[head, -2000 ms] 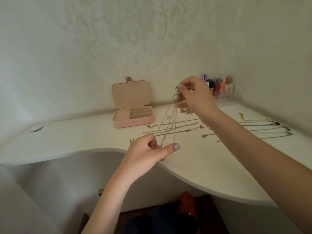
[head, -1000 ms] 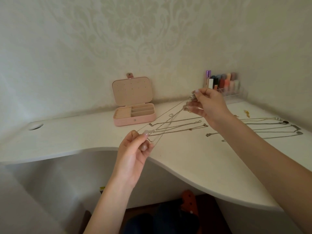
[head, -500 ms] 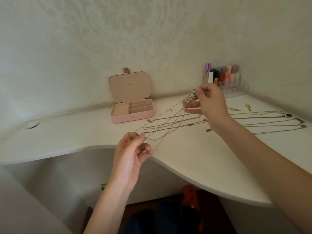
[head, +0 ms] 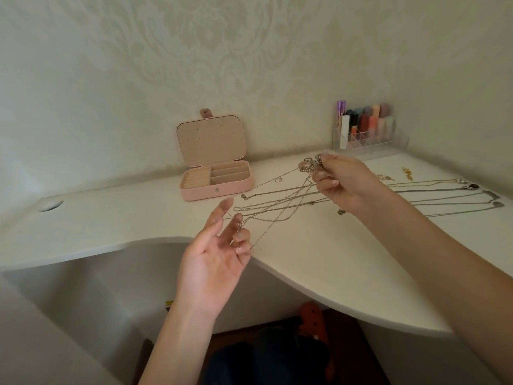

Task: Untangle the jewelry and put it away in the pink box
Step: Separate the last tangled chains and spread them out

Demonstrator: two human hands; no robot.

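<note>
A tangle of thin silver chains stretches low over the white desk between my two hands. My right hand pinches the bunched pendants and clasps at the far end. My left hand is palm up at the desk's front edge, one finger straight, the others curled with the chain ends caught among them. The pink box stands open behind the chains, lid upright against the wall, its compartments holding nothing I can see.
Several straightened necklaces lie in rows on the right of the desk, with small gold pieces behind them. A clear organizer of lipsticks stands in the back corner. A round cable hole is at far left. The desk front curves inward.
Both hands came down from a raised, near-vertical hold, so the chains now run almost flat over the desk. My left hand turned palm up and loosened from a tight pinch.
</note>
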